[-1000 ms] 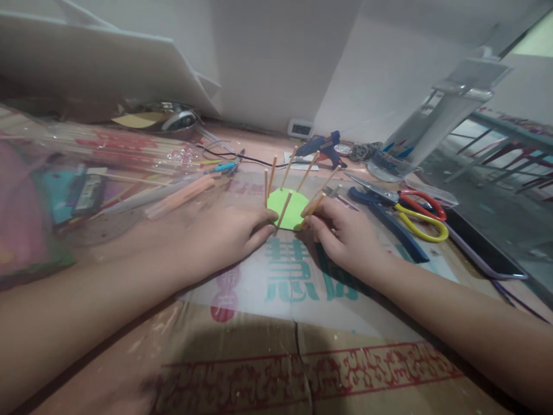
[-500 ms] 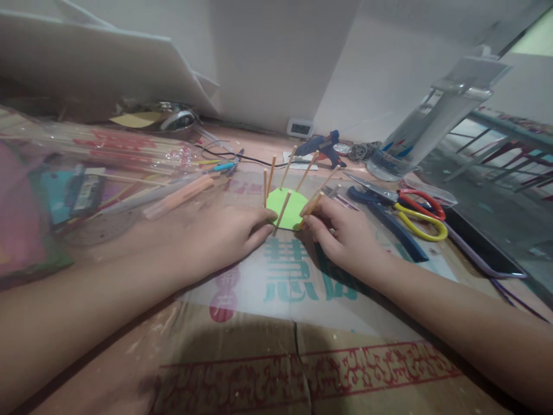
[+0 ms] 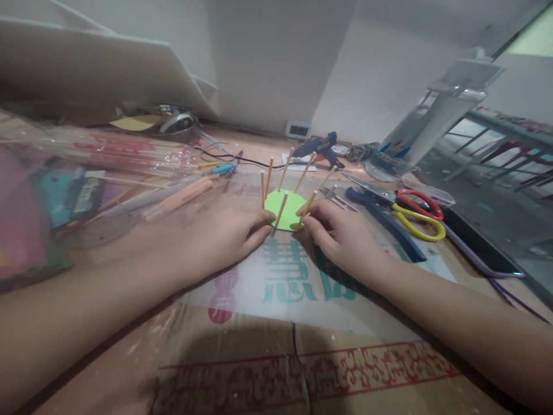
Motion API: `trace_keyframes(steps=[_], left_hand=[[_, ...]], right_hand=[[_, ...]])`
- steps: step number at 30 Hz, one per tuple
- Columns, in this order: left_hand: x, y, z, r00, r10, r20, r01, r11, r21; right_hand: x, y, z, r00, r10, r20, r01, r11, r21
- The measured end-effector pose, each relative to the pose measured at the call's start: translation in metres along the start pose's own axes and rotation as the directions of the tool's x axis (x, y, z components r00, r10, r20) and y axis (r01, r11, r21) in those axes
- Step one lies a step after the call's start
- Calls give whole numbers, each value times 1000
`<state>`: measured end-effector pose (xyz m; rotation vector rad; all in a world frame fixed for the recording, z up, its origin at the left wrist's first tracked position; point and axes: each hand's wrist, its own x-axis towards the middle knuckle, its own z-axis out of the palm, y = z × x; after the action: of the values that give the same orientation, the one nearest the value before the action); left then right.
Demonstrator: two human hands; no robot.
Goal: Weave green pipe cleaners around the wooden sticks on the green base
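A bright green disc (image 3: 290, 212) lies flat in front of me, with several short wooden sticks standing around its edge, some leaning outward. My left hand (image 3: 235, 233) pinches the disc's left rim between thumb and index finger. At the right front, the fingertips of my right hand (image 3: 339, 230) close around the lower part of a wooden stick (image 3: 308, 206). Another stick (image 3: 281, 208) rises at the front rim between my two hands. Whether the sticks are glued to the disc cannot be made out.
Scissors (image 3: 417, 213), blue-handled pliers (image 3: 389, 222) and a phone (image 3: 481, 245) lie at right. A clear bottle (image 3: 425, 124) stands behind them. At the back lies a blue glue gun (image 3: 317, 147). Bagged sticks (image 3: 125, 147) and an orange marker-like stick (image 3: 179, 199) lie left.
The camera view has shifted very slightly. Both hands keep their places at the disc; the right fingertips have moved only a little around the stick.
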<state>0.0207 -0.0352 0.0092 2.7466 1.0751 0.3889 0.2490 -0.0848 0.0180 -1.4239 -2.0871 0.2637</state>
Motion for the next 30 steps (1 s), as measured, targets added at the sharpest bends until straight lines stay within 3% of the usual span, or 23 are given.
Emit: trace_keyframes(steps=[6, 9, 12, 14, 18, 24, 30], left_hand=[[0, -1, 1, 1000, -19, 9, 19, 999, -26], [0, -2, 1, 1000, -5, 10, 6, 999, -48], [0, -2, 2, 1000, -18, 11, 18, 998, -55], [-1, -1, 1, 1000, -24, 13, 25, 998, -63], [-1, 0, -1, 1000, 0, -23, -3, 994, -105], [-1, -2, 3, 999, 15, -37, -18, 995, -98], [-1, -2, 4, 1000, -17, -12, 16, 996, -89]], right_hand=[[-5, -3, -2, 1000, 20, -5, -19, 991, 131], [-7, -9, -13, 993, -63, -95, 72, 992, 101], [-3, -12, -31, 939, -220, -266, 223, 975, -20], [2, -11, -44, 888, -333, -316, 296, 941, -162], [11, -6, -55, 841, -462, -281, 358, 866, -350], [13, 3, -48, 755, -621, -209, 485, 744, -459], [12, 7, -45, 756, -633, -169, 484, 714, -505]])
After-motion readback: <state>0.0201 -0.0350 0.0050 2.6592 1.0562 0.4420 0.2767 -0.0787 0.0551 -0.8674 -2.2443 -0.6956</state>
